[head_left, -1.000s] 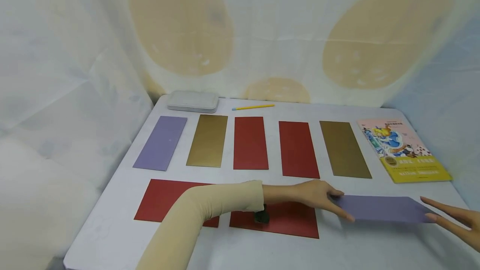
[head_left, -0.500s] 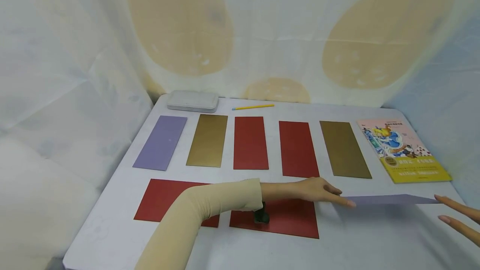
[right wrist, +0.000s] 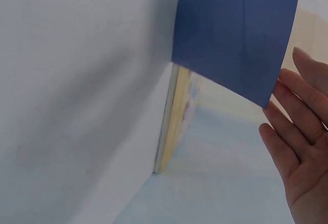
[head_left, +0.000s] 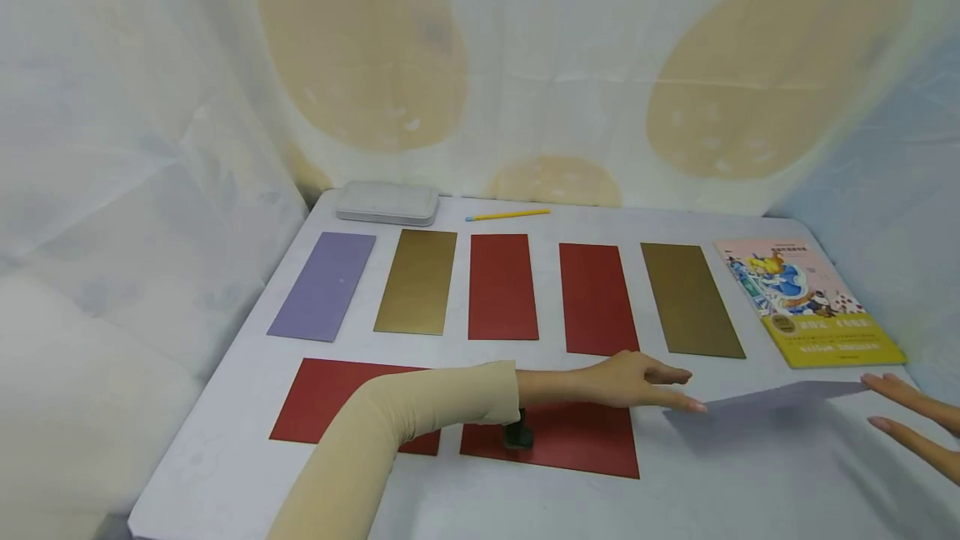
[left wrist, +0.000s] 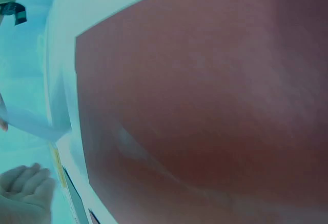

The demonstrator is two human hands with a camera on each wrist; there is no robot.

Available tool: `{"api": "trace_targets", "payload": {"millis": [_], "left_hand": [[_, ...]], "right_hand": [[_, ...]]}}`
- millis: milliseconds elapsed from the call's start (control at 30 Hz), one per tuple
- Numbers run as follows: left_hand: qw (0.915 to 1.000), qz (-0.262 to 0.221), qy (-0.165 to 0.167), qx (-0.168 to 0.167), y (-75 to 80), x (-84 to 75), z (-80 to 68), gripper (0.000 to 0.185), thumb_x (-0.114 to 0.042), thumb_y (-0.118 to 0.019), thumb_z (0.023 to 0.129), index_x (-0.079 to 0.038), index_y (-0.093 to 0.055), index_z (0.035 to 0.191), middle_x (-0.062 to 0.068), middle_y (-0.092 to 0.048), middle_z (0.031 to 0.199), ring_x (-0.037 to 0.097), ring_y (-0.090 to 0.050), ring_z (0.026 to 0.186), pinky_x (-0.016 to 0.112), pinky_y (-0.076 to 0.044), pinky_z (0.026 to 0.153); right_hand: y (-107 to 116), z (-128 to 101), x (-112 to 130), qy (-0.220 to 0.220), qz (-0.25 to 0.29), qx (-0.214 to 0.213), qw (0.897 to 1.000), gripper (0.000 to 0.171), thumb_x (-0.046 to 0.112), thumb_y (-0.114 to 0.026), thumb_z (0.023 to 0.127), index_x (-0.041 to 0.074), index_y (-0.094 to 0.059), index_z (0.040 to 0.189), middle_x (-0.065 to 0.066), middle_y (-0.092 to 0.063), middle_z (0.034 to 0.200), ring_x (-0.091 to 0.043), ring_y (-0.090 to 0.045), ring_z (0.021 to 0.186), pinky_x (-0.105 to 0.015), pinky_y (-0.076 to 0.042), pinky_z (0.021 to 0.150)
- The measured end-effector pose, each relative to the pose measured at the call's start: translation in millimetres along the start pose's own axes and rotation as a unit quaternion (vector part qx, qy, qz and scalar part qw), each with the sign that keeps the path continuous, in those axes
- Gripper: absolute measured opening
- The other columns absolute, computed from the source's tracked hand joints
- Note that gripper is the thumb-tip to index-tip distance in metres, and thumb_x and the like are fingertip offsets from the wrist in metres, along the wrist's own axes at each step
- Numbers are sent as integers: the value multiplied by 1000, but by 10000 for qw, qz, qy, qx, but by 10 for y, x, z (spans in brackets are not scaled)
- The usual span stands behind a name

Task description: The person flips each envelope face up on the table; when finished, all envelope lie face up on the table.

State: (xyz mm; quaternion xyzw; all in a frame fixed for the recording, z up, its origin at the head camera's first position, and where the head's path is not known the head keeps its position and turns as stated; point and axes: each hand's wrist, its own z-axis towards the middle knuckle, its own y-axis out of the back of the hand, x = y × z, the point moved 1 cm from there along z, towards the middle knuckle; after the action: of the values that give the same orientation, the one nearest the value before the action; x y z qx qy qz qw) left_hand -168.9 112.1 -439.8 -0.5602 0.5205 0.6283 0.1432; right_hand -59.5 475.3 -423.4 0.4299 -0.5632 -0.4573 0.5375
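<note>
Purple envelope (head_left: 765, 401) between left hand (head_left: 633, 380) and right hand (head_left: 911, 423).

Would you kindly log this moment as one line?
left hand: holds purple envelope end | right hand: open, at other end | envelope: lifted off table
</note>
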Motion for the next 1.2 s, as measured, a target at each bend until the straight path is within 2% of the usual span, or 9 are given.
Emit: {"api": "trace_targets", "payload": {"millis": [67, 200, 300, 500, 567, 667, 800, 900, 1200], "left_hand": [[9979, 574, -295, 5, -3, 6, -2, 61, -44, -70, 86, -31, -49, 142, -15, -68, 111, -15, -50, 90, 9, -38, 72], [9787, 1932, -651, 247, -33, -11, 18, 78, -47, -75, 81, -23, -42, 147, -7, -60, 65, -3, -25, 59, 11, -31, 56], [9655, 2425, -885, 355, -57, -40, 51, 84, -47, -77, 79, -16, -41, 148, -10, -53, 58, 2, -19, 57, 11, -27, 54], [9645, 2475, -868, 325, -69, -31, 55, 81, -46, -78, 78, -18, -44, 146, -10, -54, 57, 2, -20, 58, 12, -27, 54], [9641, 2481, -857, 403, -89, -16, 51, 81, -46, -78, 78, -18, -44, 146, -9, -58, 61, -2, -30, 63, 8, -30, 59], [9605, 2575, -930, 498, -140, -1, 58, 82, -46, -79, 77, -17, -45, 146, -8, -70, 95, -12, -47, 88, 2, -33, 73], [9531, 2806, -951, 621, -222, 3, 80, 84, -48, -78, 77, -18, -43, 147, -14, -50, 139, -14, -42, 118, 1, -29, 89], [9464, 2996, -990, 692, -277, -27, 98, 86, -50, -77, 77, -17, -41, 147, -15, -46, 142, -15, -41, 119, 0, -27, 90], [9434, 3039, -932, 948, -368, -133, 62, 84, -49, -75, 80, -20, -38, 149, -14, -43, 144, -14, -39, 119, 1, -27, 90]], "right_hand": [[-34, 15, 14, 325, 480, -245, 9980, 63, 18, -64, 94, -7, -34, 144, -33, -26, 146, -23, 5, 145, -60, 3, 109], [-120, 36, 41, 847, 1003, -695, 9889, 65, -2, -70, 84, -5, -41, 142, -33, -34, 142, 5, -2, 139, -68, -14, 103], [-109, 49, 56, 875, 989, -710, 9887, 68, -4, -71, 82, -5, -39, 143, -38, -35, 139, -11, -5, 144, -70, -16, 100], [-8, 73, 136, 676, 863, -572, 9923, 63, 1, -72, 83, -10, -42, 138, -43, -38, 132, -50, -21, 133, -72, -19, 97], [11, 98, 159, 592, 659, -504, 9948, 63, 8, -74, 84, -10, -45, 136, -42, -42, 129, -57, -32, 124, -72, -27, 92], [18, 190, 161, 322, 306, -6, 9990, 66, 29, -72, 88, 1, -45, 142, -40, -53, 119, -61, -50, 99, -66, -43, 78], [-35, 398, 173, 285, 144, 950, 9950, 67, 45, -66, 90, 1, -50, 138, -40, -56, 112, -54, -58, 86, -57, -50, 67], [-88, 548, 212, 579, 437, 1192, 9902, 62, 38, -68, 89, -9, -56, 127, -41, -53, 118, -59, -53, 98, -61, -49, 72], [-220, 721, 362, 1408, 1002, 1056, 9793, 45, 21, -76, 84, -6, -65, 118, -33, -58, 121, -57, -50, 110, -63, -45, 82]]}}
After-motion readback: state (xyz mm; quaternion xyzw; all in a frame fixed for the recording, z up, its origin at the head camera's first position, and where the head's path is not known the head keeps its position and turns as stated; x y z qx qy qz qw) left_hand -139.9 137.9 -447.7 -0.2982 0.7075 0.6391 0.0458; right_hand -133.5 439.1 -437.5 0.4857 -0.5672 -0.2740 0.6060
